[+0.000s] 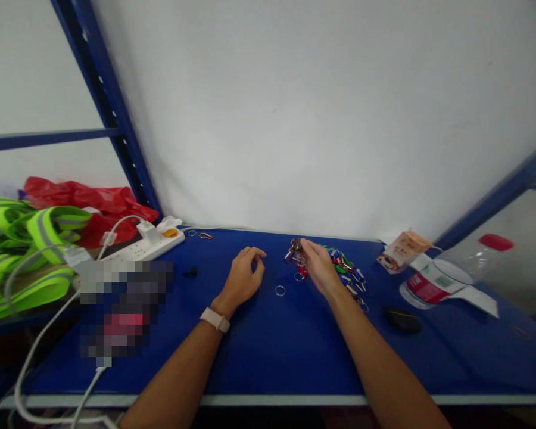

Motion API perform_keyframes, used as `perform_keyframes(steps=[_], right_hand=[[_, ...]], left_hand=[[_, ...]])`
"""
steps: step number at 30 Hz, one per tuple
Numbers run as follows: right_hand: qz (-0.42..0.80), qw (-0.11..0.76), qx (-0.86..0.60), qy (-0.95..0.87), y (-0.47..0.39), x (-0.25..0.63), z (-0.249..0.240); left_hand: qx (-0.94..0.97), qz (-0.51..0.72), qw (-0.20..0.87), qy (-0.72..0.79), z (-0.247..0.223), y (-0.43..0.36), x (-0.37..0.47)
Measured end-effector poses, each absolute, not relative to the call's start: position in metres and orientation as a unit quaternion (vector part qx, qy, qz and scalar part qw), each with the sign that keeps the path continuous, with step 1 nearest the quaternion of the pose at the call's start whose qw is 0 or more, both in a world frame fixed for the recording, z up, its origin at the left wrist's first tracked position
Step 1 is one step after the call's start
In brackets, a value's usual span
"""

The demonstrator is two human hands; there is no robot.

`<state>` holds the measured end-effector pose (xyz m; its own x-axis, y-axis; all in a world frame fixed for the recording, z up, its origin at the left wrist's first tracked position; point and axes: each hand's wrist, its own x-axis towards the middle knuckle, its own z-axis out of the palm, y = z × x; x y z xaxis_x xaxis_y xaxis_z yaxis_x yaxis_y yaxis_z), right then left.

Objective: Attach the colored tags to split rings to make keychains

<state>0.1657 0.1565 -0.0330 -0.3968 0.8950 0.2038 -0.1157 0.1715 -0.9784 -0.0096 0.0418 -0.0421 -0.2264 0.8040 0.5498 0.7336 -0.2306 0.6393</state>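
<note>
My right hand is closed, its thumb and fingers pinching a bunch of small metal key rings; the exact pieces are blurred. Beneath and beside it lies a pile of coloured carabiner clips in red, blue, green and silver, partly hidden by the hand. My left hand, with a pale band on the wrist, hovers at or rests on the blue tabletop. Its fingers are loosely curved, with a gap to the thumb and nothing seen between them. A single split ring lies between both hands.
At left are a power strip with white cables, a pixelated object, a small black piece, an orange carabiner and green reflective straps. At right stand a box, a large plastic bottle and a black mouse-like object.
</note>
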Motion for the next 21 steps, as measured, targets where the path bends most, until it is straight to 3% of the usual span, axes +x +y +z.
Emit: perform_keyframes(steps=[13,21], right_hand=[[0.584,0.357,-0.257,-0.682,0.129,0.153,-0.028],[0.593,0.370,-0.238,-0.674,0.127,0.149,-0.032]], left_hand=[[0.634,0.513,0.063,0.575,-0.034,0.036,-0.004],[0.645,0.506,0.046,0.571,-0.036,0.037,-0.004]])
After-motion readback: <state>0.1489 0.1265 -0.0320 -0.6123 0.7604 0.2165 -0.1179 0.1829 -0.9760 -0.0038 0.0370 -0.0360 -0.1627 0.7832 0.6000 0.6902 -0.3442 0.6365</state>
